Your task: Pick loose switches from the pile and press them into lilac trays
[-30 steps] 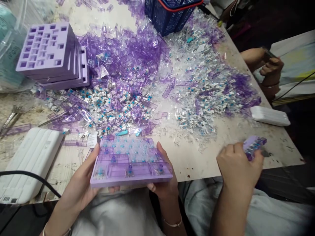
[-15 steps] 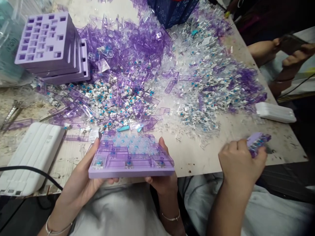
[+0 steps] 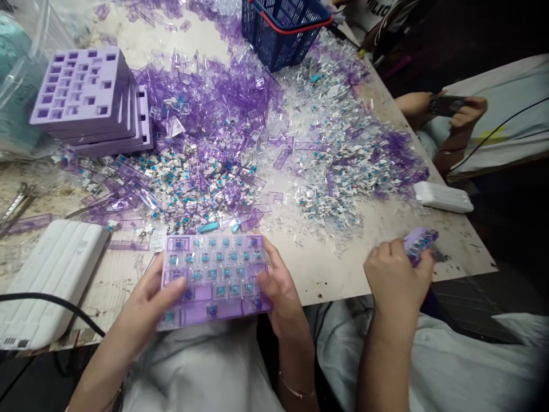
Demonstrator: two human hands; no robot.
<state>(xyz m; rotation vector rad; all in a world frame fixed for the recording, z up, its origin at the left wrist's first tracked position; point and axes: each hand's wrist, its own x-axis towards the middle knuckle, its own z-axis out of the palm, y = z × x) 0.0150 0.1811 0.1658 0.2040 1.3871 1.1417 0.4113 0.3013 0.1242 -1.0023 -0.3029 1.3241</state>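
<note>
The left hand point(image 3: 150, 298) and right hand point(image 3: 281, 289) hold the purple keypad point(image 3: 214, 279) by opposite sides, at the near edge of the table point(image 3: 315, 266). Left of the keypad lies a white case point(image 3: 54, 280); beyond the keypad, loose switches point(image 3: 189, 174), clear purple pieces point(image 3: 244, 94), then a blue basket point(image 3: 281, 43).

Assembly workshop: stained wooden bench point(image 3: 326, 280) w/ heaps of purple keycaps point(image 3: 240, 86) & loose keyswitches point(image 3: 184, 171), stacked lilac kbd cases point(image 3: 86, 117), metal hand tool point(image 3: 14, 206), plastic basket point(image 3: 278, 48); part-built kbd point(image 3: 227, 274) up front, co-worker's hand point(image 3: 397, 280) w/ similar.
</note>
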